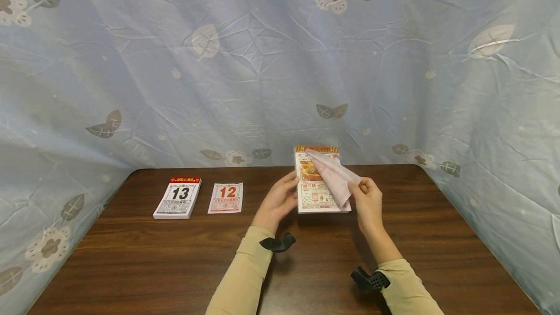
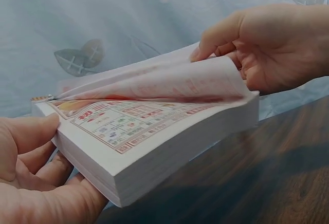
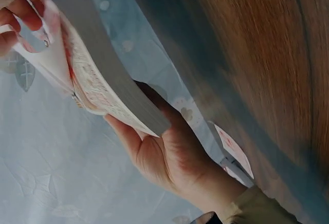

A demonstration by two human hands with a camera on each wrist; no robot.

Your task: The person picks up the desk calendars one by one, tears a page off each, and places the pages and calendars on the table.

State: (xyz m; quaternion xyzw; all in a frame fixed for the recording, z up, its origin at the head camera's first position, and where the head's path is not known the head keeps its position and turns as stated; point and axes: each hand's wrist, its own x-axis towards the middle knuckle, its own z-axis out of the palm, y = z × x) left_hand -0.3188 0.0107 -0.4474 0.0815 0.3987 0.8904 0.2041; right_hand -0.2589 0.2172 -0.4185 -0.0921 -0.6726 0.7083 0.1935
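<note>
Sleeved forearms lie nearest the head camera, running up over the dark wooden worktop (image 1: 131, 256) to a thick tear-off calendar pad (image 1: 318, 193) held above its far middle, close to the flowered blue cloth (image 1: 245, 62) draped behind. My reading is that the top sheet (image 1: 334, 176) is being peeled away from the pad. The left hand (image 1: 277, 201) cups the pad's left edge, thumb on the printed face and fingers curled underneath, so its grip is clamped on the block. The right hand (image 1: 368, 200) pinches the lifted sheet's lower corner between thumb and fingertips. To do this well, I would keep the left thumb pressing the pages below flat, and pull the sheet up toward the bound top edge in one even stroke, so that it parts along the binding and not across the print.

Hard to judge: whether one sheet or two are pinched, since the left wrist view shows layered curls. The binding strip is mostly covered by the raised paper. Small print is unreadable. A second pad showing 13 (image 1: 177, 198) and a loose page showing 12 (image 1: 225, 198) lie well apart to the left
</note>
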